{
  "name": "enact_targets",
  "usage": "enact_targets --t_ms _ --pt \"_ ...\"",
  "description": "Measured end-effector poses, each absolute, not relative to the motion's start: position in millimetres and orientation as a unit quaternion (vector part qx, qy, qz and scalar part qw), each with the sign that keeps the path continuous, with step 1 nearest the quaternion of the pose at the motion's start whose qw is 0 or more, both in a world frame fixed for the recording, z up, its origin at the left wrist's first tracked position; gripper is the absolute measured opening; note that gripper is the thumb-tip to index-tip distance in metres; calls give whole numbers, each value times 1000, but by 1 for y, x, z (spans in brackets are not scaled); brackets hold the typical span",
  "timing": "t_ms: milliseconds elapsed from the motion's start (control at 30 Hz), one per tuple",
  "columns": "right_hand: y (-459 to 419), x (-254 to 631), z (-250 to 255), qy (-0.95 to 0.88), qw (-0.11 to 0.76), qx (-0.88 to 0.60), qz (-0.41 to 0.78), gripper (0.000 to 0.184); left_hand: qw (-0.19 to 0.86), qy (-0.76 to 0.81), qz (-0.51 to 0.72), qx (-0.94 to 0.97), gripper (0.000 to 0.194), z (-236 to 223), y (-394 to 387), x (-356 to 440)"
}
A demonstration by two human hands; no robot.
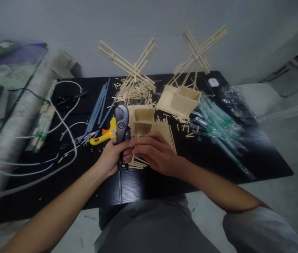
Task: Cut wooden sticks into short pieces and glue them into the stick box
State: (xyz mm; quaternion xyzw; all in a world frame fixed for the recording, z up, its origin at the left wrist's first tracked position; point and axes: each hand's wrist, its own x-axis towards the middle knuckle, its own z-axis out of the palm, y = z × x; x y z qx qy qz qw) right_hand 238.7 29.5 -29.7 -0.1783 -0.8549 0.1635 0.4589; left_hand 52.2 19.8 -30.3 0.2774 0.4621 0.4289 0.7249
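Note:
My left hand [110, 157] is wrapped around a dark grey hand tool [122, 121] with a round pivot, which looks like a cutter, held upright. Beside it, my right hand [159, 153] is closed, fingertips close to the left fingers. A thin wooden stick [133, 160] shows below its fingertips; the exact grip is partly hidden. Short cut sticks [138, 164] lie under the hands. Just beyond stands a stick-built windmill with an open box base [145, 116] and crossed blades [135, 70]. A yellow glue gun [106, 136] lies left of the tool.
A second stick windmill [181, 100] stands at the back right, near green-and-clear plastic packaging [217, 119] and a white case [213, 82]. Longer sticks [167, 131] lie by the right hand. At left are blue-grey strips [99, 105], black-handled scissors [68, 100] and looping white cables [75, 147].

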Motion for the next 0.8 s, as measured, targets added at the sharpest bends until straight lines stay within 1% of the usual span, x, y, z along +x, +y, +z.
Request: enact_targets --t_ms 100,167,200,267,333,400,467,500,633,800 --pt "29 239 -28 -833 465 -235 184 17 702 465 418 342 41 -33 17 49" --pt "29 241 -27 -803 469 -294 222 15 641 486 418 422 38 -32 17 43" --pt "29 243 -26 -789 465 -317 247 16 586 510 420 469 37 -31 17 40" --pt "30 245 -25 -768 447 -344 304 20 428 568 413 569 33 -29 17 32" --pt "31 246 -24 -748 424 -361 361 24 286 590 379 653 32 -26 18 25" --pt "32 246 -26 -729 412 -367 405 25 202 596 331 703 28 -25 20 21" --pt "33 245 -30 -705 413 -363 447 23 157 604 289 726 23 -26 21 19" --pt "34 245 -32 -693 417 -357 467 22 142 609 274 731 24 -27 22 19" --pt "36 243 -38 -647 434 -332 532 17 112 608 241 748 33 -32 23 19" --pt "35 242 -36 -614 443 -337 560 16 87 604 211 763 36 -33 22 20"
